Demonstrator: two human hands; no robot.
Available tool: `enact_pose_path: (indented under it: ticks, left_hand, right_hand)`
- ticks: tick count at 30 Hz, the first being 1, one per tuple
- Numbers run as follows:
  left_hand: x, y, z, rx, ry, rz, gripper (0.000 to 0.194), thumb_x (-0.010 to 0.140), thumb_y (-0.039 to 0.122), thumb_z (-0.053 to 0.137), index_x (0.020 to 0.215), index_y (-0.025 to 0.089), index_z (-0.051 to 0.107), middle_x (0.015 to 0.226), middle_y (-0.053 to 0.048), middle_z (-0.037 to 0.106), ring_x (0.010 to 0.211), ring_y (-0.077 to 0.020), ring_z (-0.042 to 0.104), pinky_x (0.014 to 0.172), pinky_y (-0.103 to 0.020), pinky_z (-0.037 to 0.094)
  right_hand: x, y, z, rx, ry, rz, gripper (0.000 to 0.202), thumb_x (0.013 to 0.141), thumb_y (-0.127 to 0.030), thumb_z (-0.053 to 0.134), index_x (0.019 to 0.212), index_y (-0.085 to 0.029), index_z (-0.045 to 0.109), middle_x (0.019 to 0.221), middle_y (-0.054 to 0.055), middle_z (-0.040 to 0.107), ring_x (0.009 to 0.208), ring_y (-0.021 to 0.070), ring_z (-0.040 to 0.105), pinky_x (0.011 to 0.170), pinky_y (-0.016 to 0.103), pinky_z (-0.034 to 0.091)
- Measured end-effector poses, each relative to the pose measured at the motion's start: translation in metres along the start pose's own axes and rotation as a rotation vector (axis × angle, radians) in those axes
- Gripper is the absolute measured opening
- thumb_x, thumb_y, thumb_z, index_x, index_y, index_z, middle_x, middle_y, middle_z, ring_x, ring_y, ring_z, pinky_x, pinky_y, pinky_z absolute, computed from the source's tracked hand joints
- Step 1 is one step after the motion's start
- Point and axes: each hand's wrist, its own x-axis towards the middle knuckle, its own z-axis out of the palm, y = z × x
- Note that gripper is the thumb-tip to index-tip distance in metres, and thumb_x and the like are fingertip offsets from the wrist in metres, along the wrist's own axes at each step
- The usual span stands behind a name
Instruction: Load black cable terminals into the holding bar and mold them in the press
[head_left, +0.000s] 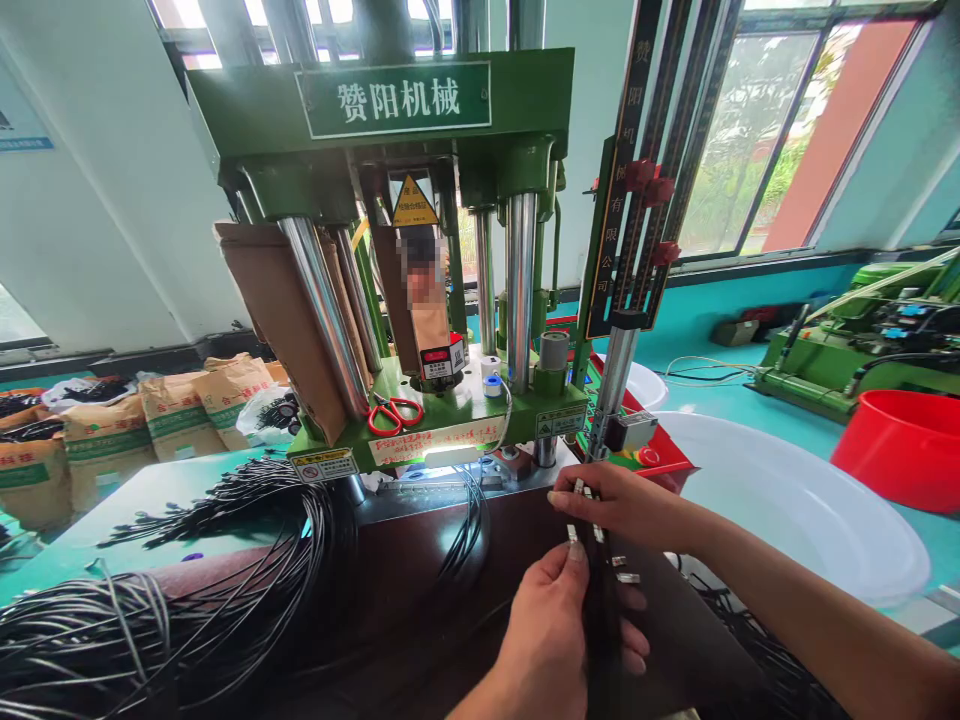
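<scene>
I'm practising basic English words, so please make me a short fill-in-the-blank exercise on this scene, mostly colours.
1. Of the person's hands, the one lower in the picture is the ____ one.
2. The scissors have ____ handles.
3. The cables heaped on the left are ____.
4. The large oval tub is ____.

Missing words: left, red, black, white.

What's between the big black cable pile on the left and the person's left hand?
Head view: a smaller bunch of black cables, extending from the press over the dark brown tabletop.
</scene>
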Motion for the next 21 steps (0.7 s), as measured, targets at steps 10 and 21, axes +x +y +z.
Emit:
enact_pose_path:
  ticks: [10, 21]
  left_hand:
    - [-0.002, -0.002, -0.006, -0.135, 0.088, 0.081, 0.031, 0.085, 0.039, 0.057, 0.099, 0.011, 0.055, 0.07, -0.003, 0.059, 0.054, -0.0096, 0.054, 0.049, -0.02, 0.04]
    - [-0.008, -0.003, -0.009, -0.106, 0.053, 0.012, 0.039, 0.063, 0.032, 0.08, 0.087, 0.011, 0.058, 0.066, -0.002, 0.058, 0.054, -0.0118, 0.055, 0.051, -0.025, 0.043]
  right_hand:
    - [-0.017, 0.002, 0.013, 0.071, 0.416, -0.099, 0.035, 0.096, -0.046, 0.035, 0.078, -0.022, 0.054, 0.093, 0.004, 0.056, 0.083, 0.0185, 0.053, 0.073, 0.031, 0.042]
    - [-0.011, -0.009, 0.034, 0.096, 0.285, 0.023, 0.025, 0.089, -0.047, 0.05, 0.095, -0.025, 0.059, 0.077, -0.003, 0.06, 0.07, 0.0166, 0.052, 0.066, 0.028, 0.041]
